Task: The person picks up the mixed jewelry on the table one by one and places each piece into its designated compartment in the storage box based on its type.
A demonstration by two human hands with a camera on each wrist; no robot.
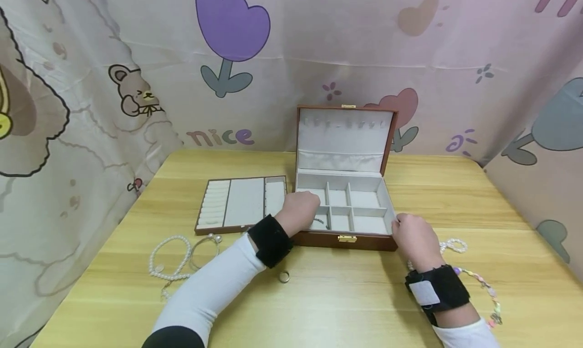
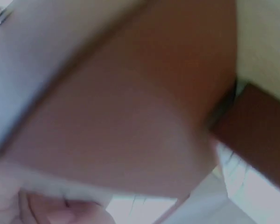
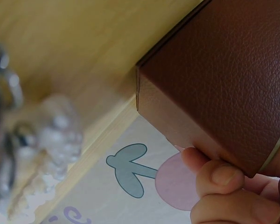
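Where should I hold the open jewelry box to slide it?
Probably the side walls, squeezing from left and right at once. The jewelry box has a straight-sided rectangular base; the raised lid at the back might swing, and the clasp sits on the front.

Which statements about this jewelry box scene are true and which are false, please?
1. The jewelry box has its lid raised. True.
2. The ring tray lies right of the box. False: the tray lies left of it.
3. The right hand grips the box's right side. True.
4. The finger ring lies inside the box. False: the ring lies on the table in front.
5. The box's interior is undivided. False: dividers form compartments.
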